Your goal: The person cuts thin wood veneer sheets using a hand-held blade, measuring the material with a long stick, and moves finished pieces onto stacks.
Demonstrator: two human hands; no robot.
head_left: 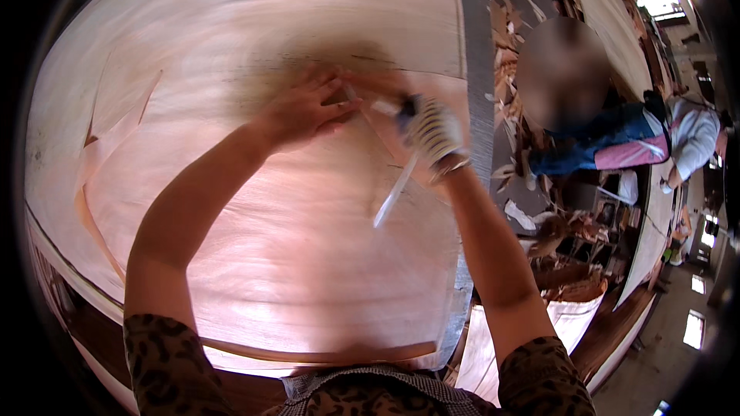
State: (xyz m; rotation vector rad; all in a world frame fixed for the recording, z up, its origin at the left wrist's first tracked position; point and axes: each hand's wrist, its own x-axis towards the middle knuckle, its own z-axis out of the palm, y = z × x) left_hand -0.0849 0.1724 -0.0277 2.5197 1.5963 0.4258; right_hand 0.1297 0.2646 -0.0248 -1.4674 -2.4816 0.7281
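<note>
Here's the left hand, bare, fingers spread wide across at least one broad, pale pinkish wood-veneer sheet filling mid-frame, presumably bracing it, while the right hand, in one striped white glove, seems closed round one slim, blurred white stick, angled down mid-frame, perhaps for easy control

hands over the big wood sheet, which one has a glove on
The right hand: it wears a pale glove with dark stripes, while the left hand has bare fingers.
</note>
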